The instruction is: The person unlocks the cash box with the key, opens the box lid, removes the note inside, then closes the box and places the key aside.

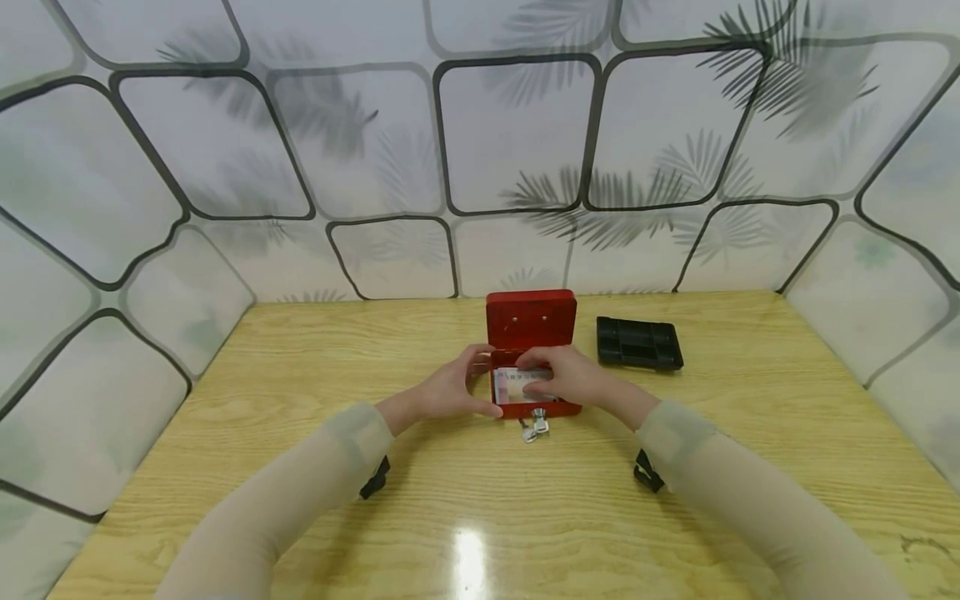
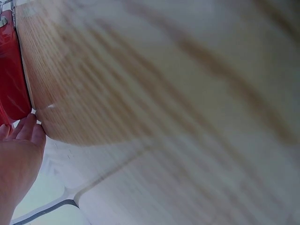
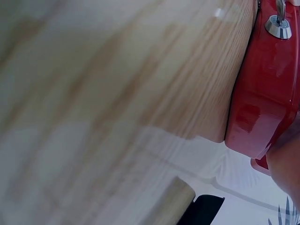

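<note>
Sleeves, pair: pale, nearest us; the left sleeve (image 1: 300, 492) and right sleeve (image 1: 765, 492) reach in from the lower part of the view, a black strap (image 1: 375, 479) showing by the left one.
Table: wood-grain top (image 1: 300, 367), glossy, a bright reflection on its near part.
Keys: silver (image 1: 529, 434), just before the front wall of the box; in the right wrist view we see one standing in the cylinder lock (image 3: 278, 27).
Cash box: red (image 1: 517, 411), level on the table, between the two hands.
Left hand: (image 1: 453, 387) thumb well apart from the fingers, spanning the box's left end, thumb at the front corner, fingers against the side towards the rear.
Right hand: (image 1: 566, 373) over the right side and into the box, thumb and bent fingers parted; whether they pinch any paper we cannot tell.
Banknotes: (image 1: 512, 385) pink and cream, flat inside the box, directly under the right fingertips; that hand hides their right portion.
Tray: black, compartmented (image 1: 640, 342), beyond the right hand, apart from the box.
Lid: red (image 1: 528, 323), raised, a barrier behind the fingers.
Backdrop: pale, leaf-printed fabric (image 1: 517, 133), beyond the table.
</note>
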Tool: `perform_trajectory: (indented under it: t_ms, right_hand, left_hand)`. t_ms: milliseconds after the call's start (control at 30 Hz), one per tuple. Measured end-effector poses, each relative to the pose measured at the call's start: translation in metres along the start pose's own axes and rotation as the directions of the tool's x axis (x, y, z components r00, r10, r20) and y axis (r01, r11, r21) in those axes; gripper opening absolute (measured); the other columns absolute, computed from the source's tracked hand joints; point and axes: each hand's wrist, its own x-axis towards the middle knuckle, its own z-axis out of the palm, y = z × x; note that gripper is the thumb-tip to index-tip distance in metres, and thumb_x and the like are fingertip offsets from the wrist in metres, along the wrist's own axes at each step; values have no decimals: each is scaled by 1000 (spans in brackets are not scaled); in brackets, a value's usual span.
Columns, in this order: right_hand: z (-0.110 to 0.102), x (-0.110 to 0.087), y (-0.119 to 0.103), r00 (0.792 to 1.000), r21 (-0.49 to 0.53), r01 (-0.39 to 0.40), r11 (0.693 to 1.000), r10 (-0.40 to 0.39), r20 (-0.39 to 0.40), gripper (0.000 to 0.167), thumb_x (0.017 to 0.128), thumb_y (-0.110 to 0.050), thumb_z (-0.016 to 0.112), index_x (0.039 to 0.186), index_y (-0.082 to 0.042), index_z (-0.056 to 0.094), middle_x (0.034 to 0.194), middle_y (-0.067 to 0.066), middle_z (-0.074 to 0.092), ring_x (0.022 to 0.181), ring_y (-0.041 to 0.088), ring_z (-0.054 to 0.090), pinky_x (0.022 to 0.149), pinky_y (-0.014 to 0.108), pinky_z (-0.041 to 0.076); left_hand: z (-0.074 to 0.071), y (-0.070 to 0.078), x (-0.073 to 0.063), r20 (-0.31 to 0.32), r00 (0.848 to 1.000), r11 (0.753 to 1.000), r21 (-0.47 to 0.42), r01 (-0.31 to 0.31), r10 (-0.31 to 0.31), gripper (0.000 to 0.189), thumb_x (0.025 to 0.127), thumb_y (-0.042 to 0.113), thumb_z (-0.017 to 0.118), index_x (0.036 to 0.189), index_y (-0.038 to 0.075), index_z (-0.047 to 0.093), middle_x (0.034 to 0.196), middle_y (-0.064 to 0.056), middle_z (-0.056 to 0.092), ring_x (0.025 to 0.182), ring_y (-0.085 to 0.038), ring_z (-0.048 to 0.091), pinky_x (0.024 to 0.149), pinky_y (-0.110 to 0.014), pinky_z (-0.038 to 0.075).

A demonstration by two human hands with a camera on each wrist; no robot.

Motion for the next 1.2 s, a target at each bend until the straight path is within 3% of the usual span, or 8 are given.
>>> perform_trajectory:
  t_ms: [400, 600, 867, 1200]
  right_hand:
    - [0, -1, 2, 997, 85, 15, 996, -8, -72, 29, 88, -10, 73, 115, -4, 66, 110, 6, 67, 102, 23, 63, 91, 41, 50]
    - [-1, -2, -1, 996, 78, 16, 997, -9, -91, 24, 88, -7, 72, 111, -5, 68, 105, 5, 68, 96, 22, 63, 87, 41, 52]
    - [-1, -2, -2, 996, 73, 8, 997, -1, -85, 19, 90, -6, 69, 109, -7, 70, 106, 4, 69, 100, 23, 63, 90, 43, 50]
    - [-5, -2, -3, 988, 107, 69, 992, -54, -142, 16, 92, -5, 67, 107, -6, 70, 104, 4, 70, 99, 22, 64, 90, 44, 50]
  left_hand:
    - [0, 1, 2, -3, 1000, 1000, -5, 9, -9, 90, 77, 22, 85, 146, 11, 28, 146, -14, 42, 134, -28, 40, 112, -41, 27]
    - [1, 1, 2, -4, 1000, 1000, -3, 6, -6, 90, 77, 22, 85, 146, 10, 28, 146, -14, 42, 134, -28, 41, 112, -42, 27]
    - [1, -2, 2, -9, 1000, 1000, -5, 7, -7, 91, 76, 22, 86, 146, 11, 29, 145, -13, 43, 134, -27, 41, 112, -40, 27]
    - [0, 0, 1, -3, 1000, 1000, 9, 15, -15, 91, 77, 23, 85, 146, 9, 28, 146, -14, 42, 134, -27, 41, 112, -40, 28]
